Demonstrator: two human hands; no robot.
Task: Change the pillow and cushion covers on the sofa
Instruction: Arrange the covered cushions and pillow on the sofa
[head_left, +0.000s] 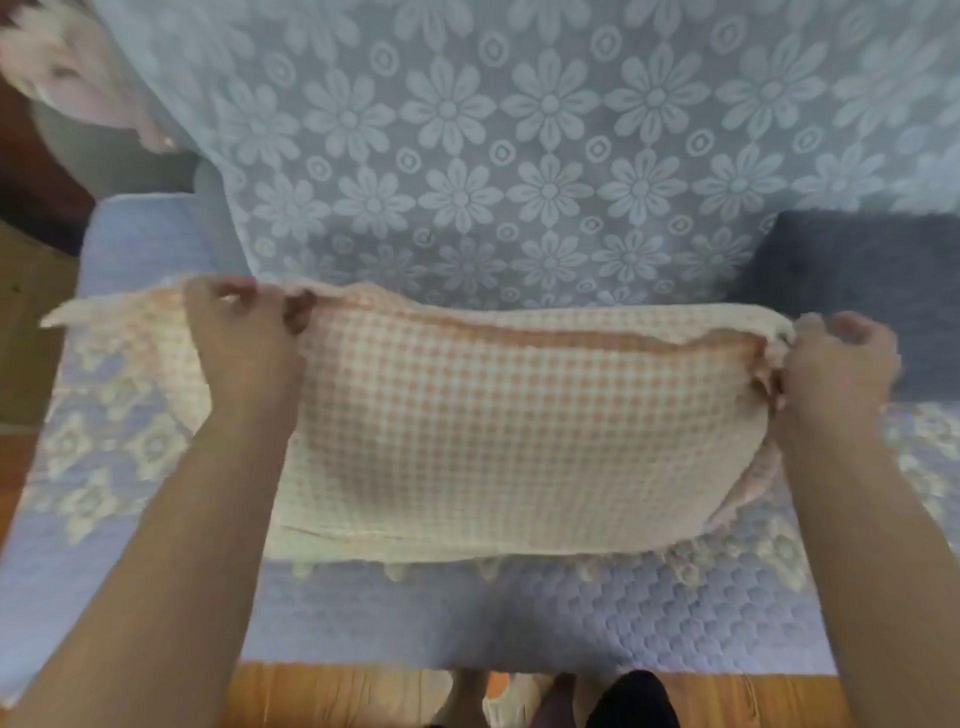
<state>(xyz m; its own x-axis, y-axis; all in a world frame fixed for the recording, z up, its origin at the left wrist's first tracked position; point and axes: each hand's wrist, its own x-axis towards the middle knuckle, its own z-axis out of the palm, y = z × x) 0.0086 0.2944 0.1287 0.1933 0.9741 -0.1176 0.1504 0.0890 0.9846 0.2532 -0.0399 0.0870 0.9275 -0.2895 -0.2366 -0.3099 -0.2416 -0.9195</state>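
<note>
Checked peach cover (519, 426) lies on the sofa seat (467, 613), my left hand (244, 353) and right hand (836, 364) both pinched shut on its far edge; looks like mid-covering, next I'd tug it down evenly.

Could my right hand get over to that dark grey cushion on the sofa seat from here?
Probably yes. The right hand is beside the dark grey cushion, with nothing between them. But it grips the far edge of the orange checked pillow cover, so it must let go first.
</note>
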